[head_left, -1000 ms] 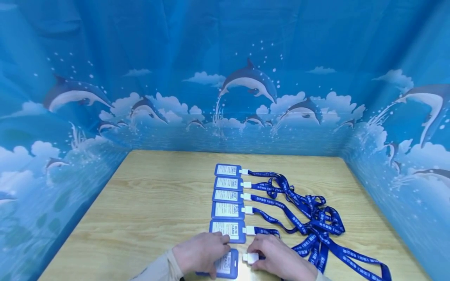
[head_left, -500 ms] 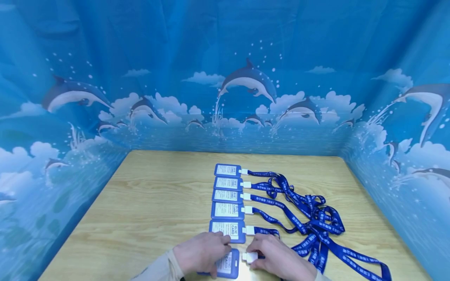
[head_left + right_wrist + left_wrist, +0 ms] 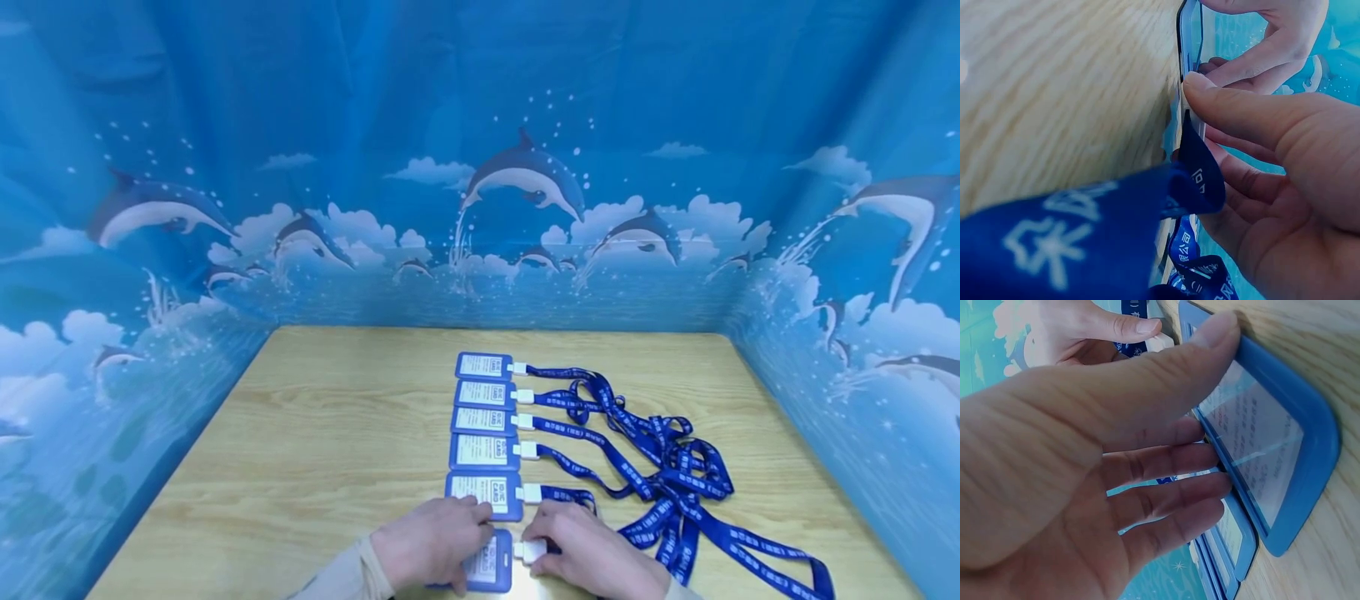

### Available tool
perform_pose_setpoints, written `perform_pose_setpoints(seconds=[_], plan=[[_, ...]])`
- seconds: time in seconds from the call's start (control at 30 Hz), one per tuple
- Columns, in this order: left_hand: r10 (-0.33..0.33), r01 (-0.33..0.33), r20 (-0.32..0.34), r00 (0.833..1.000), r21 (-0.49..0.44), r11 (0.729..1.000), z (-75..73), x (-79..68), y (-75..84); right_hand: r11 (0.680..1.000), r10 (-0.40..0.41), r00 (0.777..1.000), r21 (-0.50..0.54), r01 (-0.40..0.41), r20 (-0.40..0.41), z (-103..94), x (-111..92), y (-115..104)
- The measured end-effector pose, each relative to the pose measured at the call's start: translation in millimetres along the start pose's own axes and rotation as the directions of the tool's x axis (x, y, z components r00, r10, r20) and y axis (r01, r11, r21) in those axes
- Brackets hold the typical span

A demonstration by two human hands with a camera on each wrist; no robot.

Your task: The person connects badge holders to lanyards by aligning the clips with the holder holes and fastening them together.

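Note:
My left hand (image 3: 431,542) grips a blue ID card holder (image 3: 489,568) lying at the near end of a column of such holders. In the left wrist view its thumb lies on one long edge of the holder (image 3: 1291,394) and the fingertips are at the opposite edge. My right hand (image 3: 588,550) pinches the white plastic clip (image 3: 533,551) of a dark blue lanyard. The clip's narrow end is right at the holder's slotted short edge. In the right wrist view the lanyard strap (image 3: 1054,231) loops beneath that hand, and the thumb covers most of the clip.
Beyond my hands several blue card holders (image 3: 483,393) lie in a column, white clips at their right ends. Their lanyard straps (image 3: 678,479) run into a tangle at the right of the wooden table (image 3: 337,400). A dolphin-print curtain (image 3: 375,125) surrounds it.
The white clip in my right hand has moved slightly left and the held card holder slightly right, so the gap between them has narrowed. The head view has shifted a little.

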State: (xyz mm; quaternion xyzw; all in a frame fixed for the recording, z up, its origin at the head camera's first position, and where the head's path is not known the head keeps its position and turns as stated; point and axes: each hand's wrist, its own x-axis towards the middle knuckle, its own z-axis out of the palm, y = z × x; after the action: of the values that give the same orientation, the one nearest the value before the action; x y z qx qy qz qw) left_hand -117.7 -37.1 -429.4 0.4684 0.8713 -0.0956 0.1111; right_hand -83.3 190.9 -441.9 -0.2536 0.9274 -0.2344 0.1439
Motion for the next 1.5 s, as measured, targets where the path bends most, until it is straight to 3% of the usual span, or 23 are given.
perform_pose_setpoints(seconds=[0.33, 0.7, 1.07, 1.2, 1.5], plan=[[0.029, -0.027, -0.051, 0.998, 0.038, 0.999, 1.7, -2.2, 3.2, 1.000, 0.025, 1.000, -0.009, -0.025, 0.015, 4.2, 2.4, -2.5], [0.031, -0.025, -0.062, 0.998, 0.096, 0.995, -5.1, -2.1, 1.1, 0.998, -0.061, 0.996, -0.034, 0.059, -0.058, -0.3, 6.4, -0.2], [0.043, -0.038, -0.066, 0.997, 0.082, 0.996, -1.6, -0.4, 4.0, 0.998, -0.065, 0.996, -0.017, 0.064, -0.059, 1.9, 4.2, 1.8], [0.058, -0.050, -0.096, 0.994, 0.091, 0.995, 0.7, -0.7, 4.9, 0.998, -0.054, 0.996, -0.021, 0.053, -0.065, 3.6, 4.2, 1.1], [0.048, -0.046, -0.134, 0.990, 0.018, 0.999, 6.2, 1.2, 3.4, 0.999, -0.028, 0.997, -0.033, 0.026, -0.073, 7.5, 4.9, 0.6]])
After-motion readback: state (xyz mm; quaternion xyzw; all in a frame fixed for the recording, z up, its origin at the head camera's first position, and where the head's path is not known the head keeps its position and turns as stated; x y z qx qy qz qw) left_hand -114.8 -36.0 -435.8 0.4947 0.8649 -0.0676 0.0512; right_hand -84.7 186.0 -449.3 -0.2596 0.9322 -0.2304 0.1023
